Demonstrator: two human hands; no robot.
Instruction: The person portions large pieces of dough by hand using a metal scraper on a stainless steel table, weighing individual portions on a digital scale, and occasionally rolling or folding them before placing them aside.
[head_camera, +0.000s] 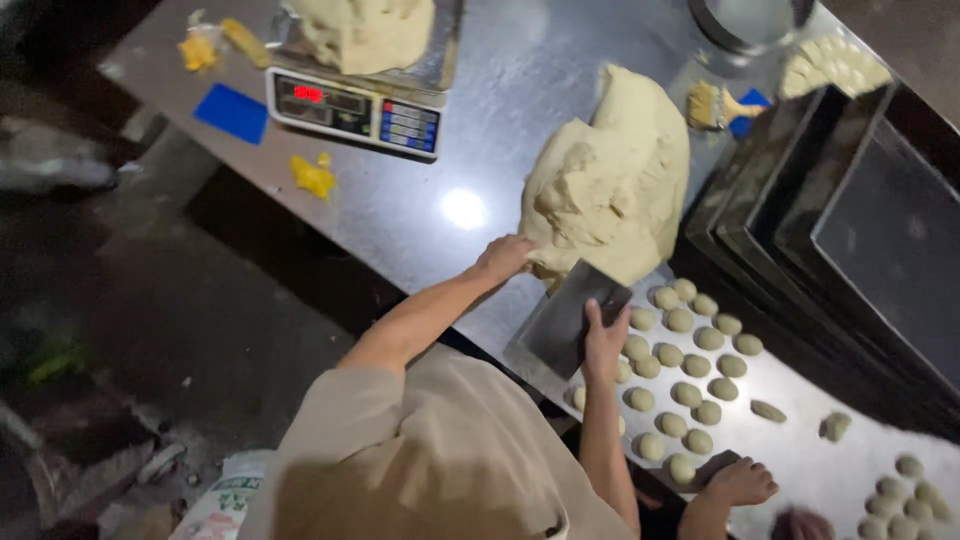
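Worktop (420, 200): a steel surface running from far left to near right. It is dimly lit, and its near right end is cut off by the frame.
Baking trays (860, 230): a stack of dark trays at the right, partly out of frame. How many there are is hard to make out.
Dough mass (610, 180): a big pale mound in the middle of the worktop.
Scale (355, 105): a digital scale at the far left with a second lump of dough (365, 30) on its pan. The top of the lump is cut off.
Scraper (565, 310): a flat, dark grey metal blade just near of the dough mass. Its long axis runs near to far, leaning slightly right, and its far edge meets the foot of the mound.
Right hand (605, 340): the fingers are wrapped tightly over the scraper's right edge.
Left hand (505, 257): lies against the near left side of the dough mass. Whether the fingers grip the dough or only press on it cannot be told.
Other person's hand (742, 482): rests on the worktop at the near right. The arm is cut off at the bottom edge.
Dough balls (690, 360): rows of small round pieces to the right of the scraper. More lie at the near right corner, half out of view.
Blue card (232, 112): lies flat at the far left, beside the scale.
Yellow scraps (313, 175): small, blurred bits near the scale.
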